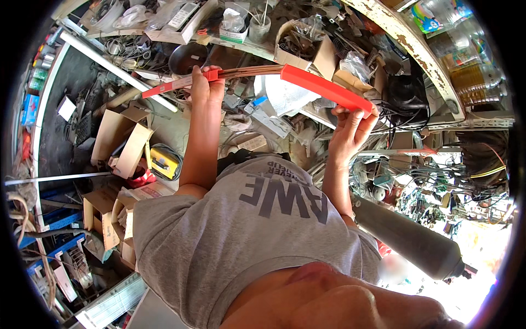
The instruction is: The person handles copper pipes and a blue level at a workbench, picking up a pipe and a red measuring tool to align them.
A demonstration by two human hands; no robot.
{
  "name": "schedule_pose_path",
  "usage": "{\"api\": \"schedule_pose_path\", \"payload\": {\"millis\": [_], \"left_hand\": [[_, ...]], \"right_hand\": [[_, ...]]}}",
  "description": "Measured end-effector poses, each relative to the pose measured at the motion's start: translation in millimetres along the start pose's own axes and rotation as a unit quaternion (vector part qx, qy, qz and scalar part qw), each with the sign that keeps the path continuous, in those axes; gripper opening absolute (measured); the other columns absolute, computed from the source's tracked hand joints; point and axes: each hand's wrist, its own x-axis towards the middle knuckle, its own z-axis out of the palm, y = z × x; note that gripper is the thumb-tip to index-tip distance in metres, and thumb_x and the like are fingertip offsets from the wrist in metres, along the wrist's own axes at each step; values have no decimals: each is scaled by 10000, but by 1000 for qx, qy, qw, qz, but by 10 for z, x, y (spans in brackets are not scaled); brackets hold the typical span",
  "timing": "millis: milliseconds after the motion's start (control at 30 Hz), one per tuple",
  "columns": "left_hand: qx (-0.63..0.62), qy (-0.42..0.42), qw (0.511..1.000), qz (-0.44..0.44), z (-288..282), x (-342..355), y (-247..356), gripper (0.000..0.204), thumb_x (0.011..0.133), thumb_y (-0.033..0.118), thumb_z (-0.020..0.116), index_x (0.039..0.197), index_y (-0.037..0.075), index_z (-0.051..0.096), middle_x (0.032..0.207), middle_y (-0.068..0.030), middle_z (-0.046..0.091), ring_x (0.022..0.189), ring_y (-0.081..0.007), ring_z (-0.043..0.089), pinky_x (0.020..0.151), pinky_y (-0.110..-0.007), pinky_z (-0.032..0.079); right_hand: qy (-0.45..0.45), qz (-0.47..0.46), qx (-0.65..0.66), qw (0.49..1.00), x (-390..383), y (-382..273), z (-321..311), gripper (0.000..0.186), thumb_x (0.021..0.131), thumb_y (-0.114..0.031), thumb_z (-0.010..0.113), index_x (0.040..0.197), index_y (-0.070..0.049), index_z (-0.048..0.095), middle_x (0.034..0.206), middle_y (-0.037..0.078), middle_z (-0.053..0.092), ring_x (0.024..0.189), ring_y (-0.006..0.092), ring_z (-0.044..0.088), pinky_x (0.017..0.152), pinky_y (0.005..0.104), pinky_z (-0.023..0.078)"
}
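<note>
A long red case is pulled apart into two pieces, with a bundle of thin copper-coloured rods (255, 71) showing between them. My left hand (207, 86) is closed round the left red case piece (169, 87), near where the rods come out of it. At the other side, my right hand (353, 127) grips the far end of the right red case piece (323, 89). The rods run into both pieces, and their ends are hidden. Both hands are held up in front of my grey shirt, at about the height of the shelf behind.
A cluttered shelf (263, 50) carries an open cardboard box (324, 57) and a dark round pan (188, 57). More cardboard boxes (112, 137) and a yellow-and-black device (164, 161) are at the left. At the right slants a large grey cylinder (408, 238).
</note>
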Motion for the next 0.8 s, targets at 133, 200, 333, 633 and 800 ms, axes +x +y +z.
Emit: {"api": "schedule_pose_path", "payload": {"millis": [133, 200, 333, 633, 800], "left_hand": [[10, -6, 1000, 6, 33, -47, -63, 191, 953, 235, 437, 875, 69, 386, 624, -22, 430, 568, -139, 442, 586, -305, 472], [17, -10, 1000, 5, 24, -36, -77, 182, 949, 228, 446, 876, 73, 386, 623, -21, 430, 566, -137, 441, 589, -305, 472], [27, -26, 999, 6, 26, -51, -125, 160, 939, 209, 469, 890, 79, 390, 625, -17, 434, 569, -133, 447, 592, -308, 474], [70, -101, 988, 97, 20, -103, -272, 156, 905, 173, 541, 902, 87, 410, 667, -2, 448, 590, -110, 472, 604, -305, 467], [101, -131, 980, 109, 131, -225, -295, 190, 910, 233, 533, 858, 86, 424, 664, -9, 441, 612, -126, 459, 629, -292, 450]], "right_hand": [[23, -21, -21, 999, -31, 19, 8, 311, 939, -250, 472, 1142, -71, 320, 949, 102, 548, 727, 156, 581, 667, 281, 509], [23, -42, -36, 998, -19, 47, -30, 300, 943, -237, 461, 1142, -63, 321, 959, 109, 551, 716, 155, 580, 659, 277, 511], [37, -32, -61, 997, -6, 27, -76, 277, 940, -224, 471, 1118, -56, 342, 971, 112, 559, 699, 146, 577, 650, 275, 514], [123, 62, -35, 990, 51, 88, -160, 184, 911, -203, 539, 1004, -70, 450, 854, 43, 585, 684, 92, 591, 612, 213, 528], [109, 163, 0, 981, 110, 179, -252, 197, 907, -253, 551, 955, -84, 462, 839, 26, 579, 673, 88, 573, 629, 222, 517]]}}
